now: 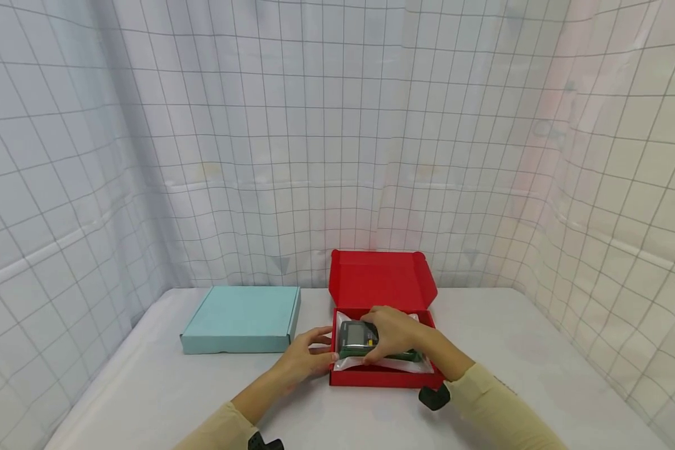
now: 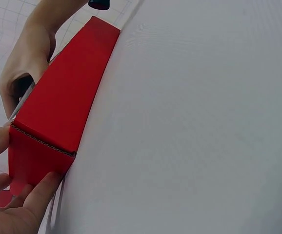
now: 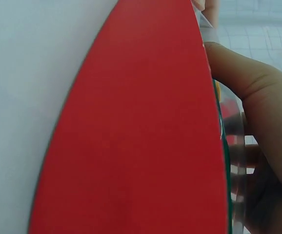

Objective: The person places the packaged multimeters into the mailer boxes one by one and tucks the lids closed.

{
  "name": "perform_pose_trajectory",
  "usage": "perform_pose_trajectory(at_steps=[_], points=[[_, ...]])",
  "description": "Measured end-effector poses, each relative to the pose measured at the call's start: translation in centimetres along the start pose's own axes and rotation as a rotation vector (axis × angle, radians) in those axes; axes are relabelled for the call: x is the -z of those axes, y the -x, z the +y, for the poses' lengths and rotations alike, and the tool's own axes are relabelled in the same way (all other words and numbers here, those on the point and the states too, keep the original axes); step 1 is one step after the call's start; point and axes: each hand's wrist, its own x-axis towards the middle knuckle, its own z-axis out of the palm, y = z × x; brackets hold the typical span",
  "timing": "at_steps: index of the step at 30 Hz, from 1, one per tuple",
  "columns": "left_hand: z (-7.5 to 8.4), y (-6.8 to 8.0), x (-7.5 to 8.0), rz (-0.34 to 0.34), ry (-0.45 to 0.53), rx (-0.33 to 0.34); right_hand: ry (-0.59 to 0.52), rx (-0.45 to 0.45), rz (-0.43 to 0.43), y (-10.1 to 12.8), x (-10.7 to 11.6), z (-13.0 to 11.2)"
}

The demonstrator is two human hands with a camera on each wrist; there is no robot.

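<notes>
The red box (image 1: 382, 378), lower centre, looks like smooth, matt cardboard with a corrugated cut edge (image 2: 43, 141); the green package (image 1: 355, 335) shows glossy, clear plastic; the backdrop (image 1: 337, 137), wrinkled cloth.

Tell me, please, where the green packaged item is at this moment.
In the head view, the green packaged item lies inside the open red box, to the right of the light blue box, partly covered by the right grip.

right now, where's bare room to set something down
The white table is bare right of the red box, and on the left, in front of the blue box. A narrower strip separates the two boxes. Crowded at the red box: the left hand touches its side, the right hand grips the device inside.
</notes>
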Motion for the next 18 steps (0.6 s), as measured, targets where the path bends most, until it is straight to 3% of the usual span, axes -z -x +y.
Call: perform_pose_trajectory(at_steps=[9, 18], points=[[-0.11, -0.11, 0.11, -0.002, -0.006, 0.004, -0.027, -0.044, -0.028, 0.16, -0.35, 0.00], [-0.03, -0.01, 0.08, -0.006, 0.006, 0.000, -0.028, -0.015, -0.036, 0.20, -0.78, 0.36]])
